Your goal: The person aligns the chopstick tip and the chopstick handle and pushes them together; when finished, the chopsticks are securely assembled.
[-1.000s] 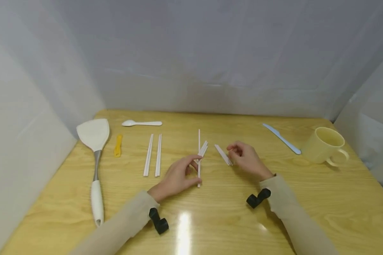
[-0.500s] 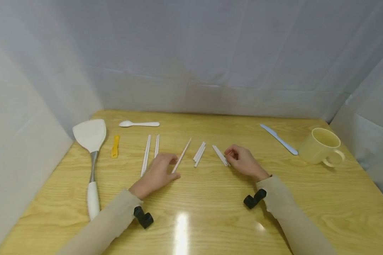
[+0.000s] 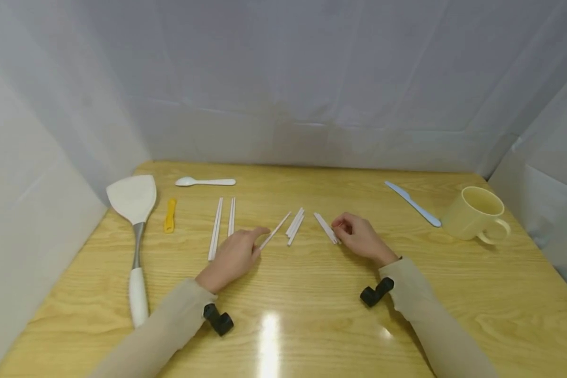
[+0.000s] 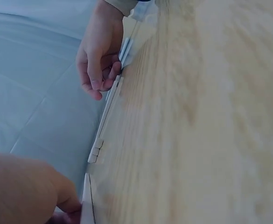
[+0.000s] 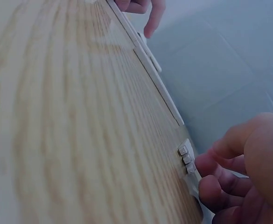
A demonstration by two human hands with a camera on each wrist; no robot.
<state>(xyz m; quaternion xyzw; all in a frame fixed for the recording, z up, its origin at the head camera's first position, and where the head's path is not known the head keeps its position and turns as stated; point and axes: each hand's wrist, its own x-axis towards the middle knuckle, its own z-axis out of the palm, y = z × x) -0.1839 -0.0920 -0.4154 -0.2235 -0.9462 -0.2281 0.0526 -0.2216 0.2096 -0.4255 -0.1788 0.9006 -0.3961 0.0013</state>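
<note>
My left hand (image 3: 233,257) is left of centre in the head view, index finger stretched forward. A thin white chopstick (image 3: 276,229) slants out from between its thumb and fingers, which seem to pinch the near end. The hidden fingertips make the grip hard to see. Two pairs of white chopsticks (image 3: 216,231) lie by this hand, one partly covered by it. Right of the chopstick sits a small cluster of short white sticks (image 3: 295,226). My right hand (image 3: 361,239) rests with loosely curled fingers beside another cluster of short sticks (image 3: 327,228), holding nothing visible.
On the far left lies a white spatula (image 3: 137,247), with a small yellow clip-like piece (image 3: 170,215) beside it. A white spoon (image 3: 205,182) is near the back edge. To the right are a light-blue knife (image 3: 413,203) and a yellow mug (image 3: 474,215).
The left hand has carried the chopstick leftward from over the middle cluster, and the chopstick has swung clockwise to a slant. The index finger has straightened. The right hand has barely moved.
</note>
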